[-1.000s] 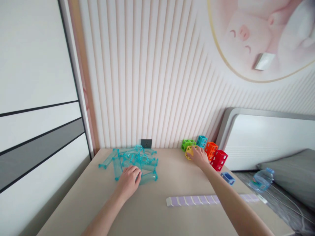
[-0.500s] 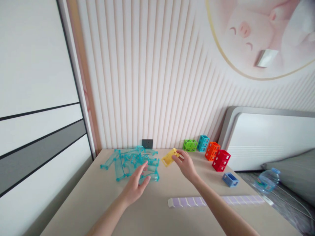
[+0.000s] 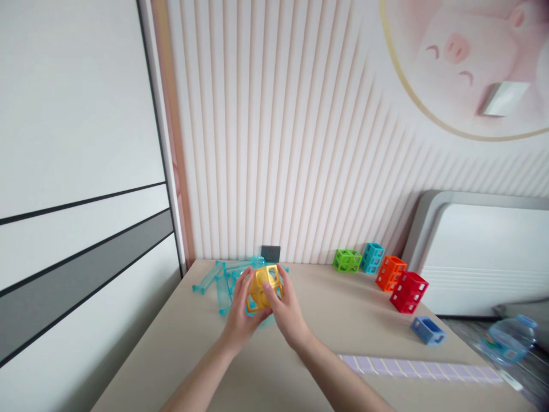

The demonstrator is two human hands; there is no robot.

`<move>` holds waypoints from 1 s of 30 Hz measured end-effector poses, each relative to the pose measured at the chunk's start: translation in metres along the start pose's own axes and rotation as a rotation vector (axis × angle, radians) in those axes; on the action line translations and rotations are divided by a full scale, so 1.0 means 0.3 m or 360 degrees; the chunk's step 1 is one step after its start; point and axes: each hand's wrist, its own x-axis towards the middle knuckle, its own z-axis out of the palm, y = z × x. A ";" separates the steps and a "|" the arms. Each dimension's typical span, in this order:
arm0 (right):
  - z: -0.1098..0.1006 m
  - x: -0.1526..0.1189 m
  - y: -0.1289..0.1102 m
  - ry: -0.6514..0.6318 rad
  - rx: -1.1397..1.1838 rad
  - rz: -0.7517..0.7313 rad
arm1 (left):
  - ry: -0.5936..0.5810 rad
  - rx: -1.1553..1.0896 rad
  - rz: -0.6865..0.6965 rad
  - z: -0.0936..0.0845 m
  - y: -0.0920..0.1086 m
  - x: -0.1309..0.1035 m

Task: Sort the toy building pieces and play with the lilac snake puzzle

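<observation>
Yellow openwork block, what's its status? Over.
Left hand and right hand gripping yellow openwork block. Translucent teal pieces behind it. Nothing visibly blocking.

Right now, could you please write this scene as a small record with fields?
held: yellow block
hands: left hand and right hand, both on it
behind hands: translucent turquoise pieces, partly hidden
right side, from wall forward: green block, turquoise block, orange block, red block, blue block
nearest front: purple strip
past table, right: clear bottle

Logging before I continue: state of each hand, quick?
Left hand: holding the yellow block, fingers at its left.
Right hand: holding the same block.
</observation>
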 end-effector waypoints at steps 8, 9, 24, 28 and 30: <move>0.023 0.036 -0.012 -0.0133 -0.0204 0.0165 | -0.0323 0.0794 0.0286 -0.092 0.033 0.021; 0.022 0.046 -0.011 -0.0157 -0.0345 0.0169 | -0.0341 0.0853 0.0294 -0.108 0.033 0.024; 0.001 0.484 0.019 -0.0628 -0.1758 0.0096 | 0.0026 0.0601 -0.0149 -0.374 -0.017 -0.060; 0.052 0.521 0.033 -0.0757 -0.1965 0.0000 | 0.0055 0.0402 -0.0345 -0.373 -0.015 -0.061; 0.060 0.525 0.038 -0.0797 -0.2052 -0.0043 | 0.0063 0.0363 -0.0374 -0.371 -0.014 -0.064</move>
